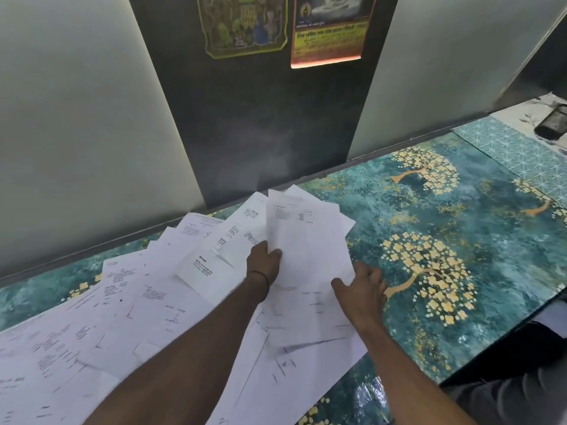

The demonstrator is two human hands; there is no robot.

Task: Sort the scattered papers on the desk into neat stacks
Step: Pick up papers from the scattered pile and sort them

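Papers (129,302) lie loose and overlapping across the left and middle of the desk (478,191), fanned at differing angles from the near edge to the back wall. No squared stack is visible. The sheets are white and printed, and some carry pen marks; the text is too small to read.

My left hand (264,265) grips one sheet (303,240) by its left edge, thumb on top and fingers curled beneath. That sheet is blurred and sits above the others at the right end of the spread. A thin dark band (261,277) circles the left wrist.

My right hand (363,291) lies palm down with fingers straight and spread wide, holding nothing. It rests at the right border of the papers, its fingertips reaching onto the bare desk surface.

The desk covering is teal with gold blossom trees. Behind it stands a dark wall panel (260,118) bearing two posters (242,26). A dark object (552,121) sits at the far right, well apart from the papers; I cannot identify it.
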